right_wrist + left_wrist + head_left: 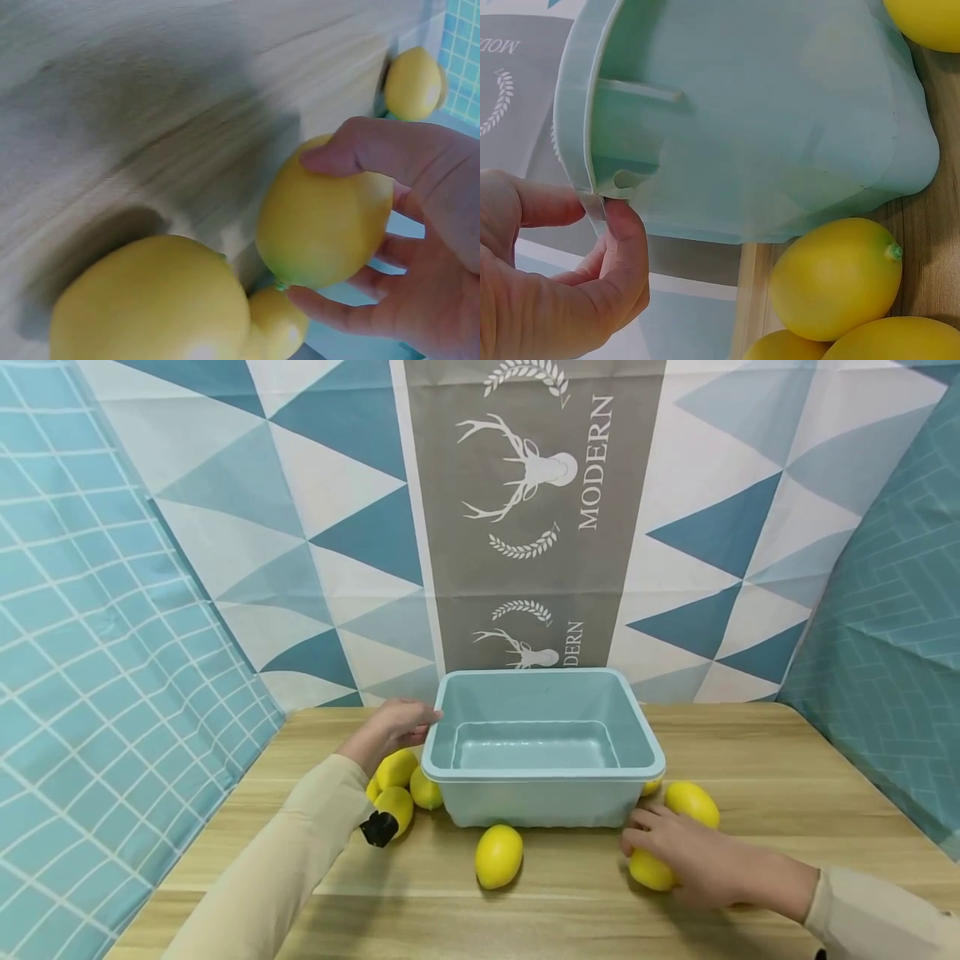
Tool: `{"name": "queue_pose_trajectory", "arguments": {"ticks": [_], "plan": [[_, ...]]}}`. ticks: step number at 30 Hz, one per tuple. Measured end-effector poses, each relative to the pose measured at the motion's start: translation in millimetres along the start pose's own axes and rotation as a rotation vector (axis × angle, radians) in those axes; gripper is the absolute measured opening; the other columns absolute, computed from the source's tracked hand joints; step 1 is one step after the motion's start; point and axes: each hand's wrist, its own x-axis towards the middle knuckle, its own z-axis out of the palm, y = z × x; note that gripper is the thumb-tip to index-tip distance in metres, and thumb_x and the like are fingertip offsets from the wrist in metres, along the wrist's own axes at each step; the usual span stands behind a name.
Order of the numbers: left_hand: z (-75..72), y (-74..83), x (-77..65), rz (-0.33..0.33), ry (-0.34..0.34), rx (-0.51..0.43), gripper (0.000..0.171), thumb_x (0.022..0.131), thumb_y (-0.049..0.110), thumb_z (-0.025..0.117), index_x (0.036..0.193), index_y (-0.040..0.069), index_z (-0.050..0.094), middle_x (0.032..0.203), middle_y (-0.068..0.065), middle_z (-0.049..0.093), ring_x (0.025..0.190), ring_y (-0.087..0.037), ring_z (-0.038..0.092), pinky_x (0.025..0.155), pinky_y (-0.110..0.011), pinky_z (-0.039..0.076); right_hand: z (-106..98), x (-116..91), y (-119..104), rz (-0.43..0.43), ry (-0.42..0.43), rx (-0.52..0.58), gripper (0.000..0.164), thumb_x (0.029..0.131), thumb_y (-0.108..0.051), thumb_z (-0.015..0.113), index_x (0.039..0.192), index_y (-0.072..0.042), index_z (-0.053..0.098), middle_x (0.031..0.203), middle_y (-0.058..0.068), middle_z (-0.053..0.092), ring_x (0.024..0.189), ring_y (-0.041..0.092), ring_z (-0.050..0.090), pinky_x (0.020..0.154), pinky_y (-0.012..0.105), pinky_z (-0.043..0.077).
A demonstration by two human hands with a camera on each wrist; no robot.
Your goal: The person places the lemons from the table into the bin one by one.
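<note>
A light blue plastic bin stands at the back middle of the wooden table, with nothing inside it. My left hand pinches its left rim between thumb and fingers, seen close up in the left wrist view at the bin's rim. In front of the bin's right corner, my right hand grips a yellow lemon, thumb on one side and fingers curled round the other. Another lemon lies just behind that hand. A single lemon lies before the bin's front wall.
Several lemons cluster left of the bin, beneath my left forearm. One more lemon shows partly behind the bin's right corner. A patterned cloth backdrop hangs behind the wooden table, with blue tiled-pattern sheets along both sides.
</note>
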Motion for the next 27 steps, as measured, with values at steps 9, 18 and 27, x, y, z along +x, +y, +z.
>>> {"name": "queue_pose_trajectory", "arguments": {"ticks": [9, 18, 27], "plan": [[-2.3, -3.5, 1.6, -0.039, -0.032, -0.076, 0.046, 0.093, 0.012, 0.059, 0.133, -0.005, 0.047, 0.101, -0.006, 0.052, 0.067, -0.006, 0.055, 0.063, -0.012, 0.053, -11.2, 1.3, -7.9, -0.002, -0.036, 0.025, 0.061, 0.056, -0.009, 0.087, 0.103, -0.028, 0.054, 0.102, -0.014, 0.047, 0.096, 0.008, 0.045, 0.082, 0.033, 0.048], [-4.6, -1.9, 6.7, -0.076, -0.082, -0.130, 0.045, 0.092, 0.012, 0.061, 0.132, -0.004, 0.048, 0.101, -0.007, 0.053, 0.075, -0.009, 0.056, 0.067, -0.014, 0.055, -29.4, 0.4, -11.5, -0.009, -0.045, 0.018, 0.057, 0.060, -0.013, 0.086, 0.103, -0.032, 0.054, 0.099, -0.016, 0.047, 0.092, 0.004, 0.042, 0.077, 0.030, 0.045], [-6.5, -0.5, 4.2, -0.108, -0.091, -0.170, 0.045, 0.093, 0.011, 0.060, 0.133, -0.004, 0.046, 0.098, -0.007, 0.054, 0.073, -0.008, 0.056, 0.067, -0.014, 0.055, -49.4, -1.9, -15.5, -0.025, -0.107, 0.080, 0.056, 0.065, -0.015, 0.084, 0.106, -0.033, 0.051, 0.099, -0.016, 0.047, 0.090, 0.002, 0.041, 0.069, 0.021, 0.043]]}}
